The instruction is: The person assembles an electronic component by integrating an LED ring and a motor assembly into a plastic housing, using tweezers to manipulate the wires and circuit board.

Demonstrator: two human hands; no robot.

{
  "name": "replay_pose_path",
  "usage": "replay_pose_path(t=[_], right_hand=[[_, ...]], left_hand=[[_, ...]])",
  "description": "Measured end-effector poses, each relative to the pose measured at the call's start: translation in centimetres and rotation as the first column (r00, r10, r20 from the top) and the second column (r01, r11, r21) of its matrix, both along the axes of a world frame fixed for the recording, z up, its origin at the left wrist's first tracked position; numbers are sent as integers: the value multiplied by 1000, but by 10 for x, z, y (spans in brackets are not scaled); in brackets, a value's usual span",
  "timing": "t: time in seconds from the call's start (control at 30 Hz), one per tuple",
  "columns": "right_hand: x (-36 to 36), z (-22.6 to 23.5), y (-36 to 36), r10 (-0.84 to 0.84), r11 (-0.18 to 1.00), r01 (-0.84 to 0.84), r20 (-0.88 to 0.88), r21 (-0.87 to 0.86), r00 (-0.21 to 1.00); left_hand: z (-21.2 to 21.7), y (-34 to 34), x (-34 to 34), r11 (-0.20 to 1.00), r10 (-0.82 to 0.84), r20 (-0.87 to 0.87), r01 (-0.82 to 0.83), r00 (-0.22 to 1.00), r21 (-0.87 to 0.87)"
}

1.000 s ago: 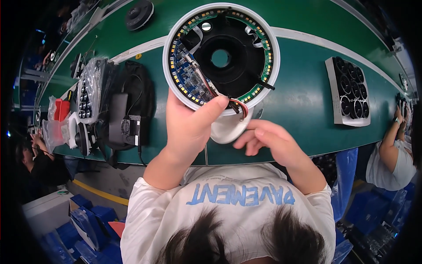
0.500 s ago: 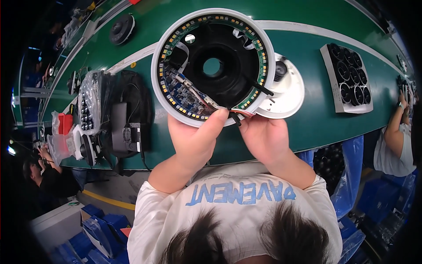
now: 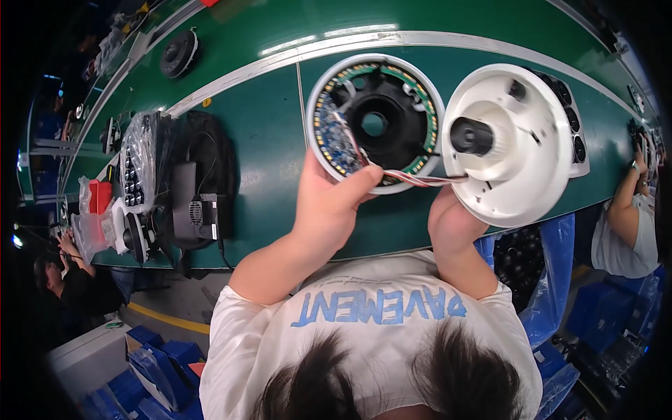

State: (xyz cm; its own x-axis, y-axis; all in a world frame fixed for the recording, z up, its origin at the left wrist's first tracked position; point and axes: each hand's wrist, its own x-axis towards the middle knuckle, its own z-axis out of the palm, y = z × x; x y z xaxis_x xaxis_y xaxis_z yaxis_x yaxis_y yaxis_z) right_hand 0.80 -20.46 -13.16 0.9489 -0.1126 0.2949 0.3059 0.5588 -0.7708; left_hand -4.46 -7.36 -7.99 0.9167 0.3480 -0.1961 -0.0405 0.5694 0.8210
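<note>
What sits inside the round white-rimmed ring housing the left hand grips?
Inside the round white-rimmed ring housing: a black centre plate with a hole, a ring-shaped circuit board, and a striped wire bundle leading out to the white dome part. The left hand covers the lower rim.

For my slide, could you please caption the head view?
Left hand holds a round LED-ring housing, right hand a white dome base, joined by a wire bundle, over a green bench.

White housing (image 3: 514,150) hides the tray (image 3: 574,133) (mostly) behind it.
</note>
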Motion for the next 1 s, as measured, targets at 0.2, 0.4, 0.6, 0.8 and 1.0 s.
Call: replay_pose_path(t=[0.2,0.4,0.6,0.8,1.0], right_hand=[[16,22,-17,177,968,-130,220,-213,959],[30,11,-33,220,815,23,347,-579,912],[25,27,-18,316,923,-311,-15,-226,949],[4,4,-12,438,828,-403,1,389,899],[-5,2,-8,149,986,-145,43,-79,988]], left_hand=[[-9,-13,-4,990,-137,-63,135,989,-34],[-6,-19,-4,995,-82,-25,80,996,-60],[-11,-19,-7,998,-56,60,55,997,16],[-7,-20,-9,997,-77,118,73,990,37],[-13,-23,-11,986,-64,199,31,978,163]])
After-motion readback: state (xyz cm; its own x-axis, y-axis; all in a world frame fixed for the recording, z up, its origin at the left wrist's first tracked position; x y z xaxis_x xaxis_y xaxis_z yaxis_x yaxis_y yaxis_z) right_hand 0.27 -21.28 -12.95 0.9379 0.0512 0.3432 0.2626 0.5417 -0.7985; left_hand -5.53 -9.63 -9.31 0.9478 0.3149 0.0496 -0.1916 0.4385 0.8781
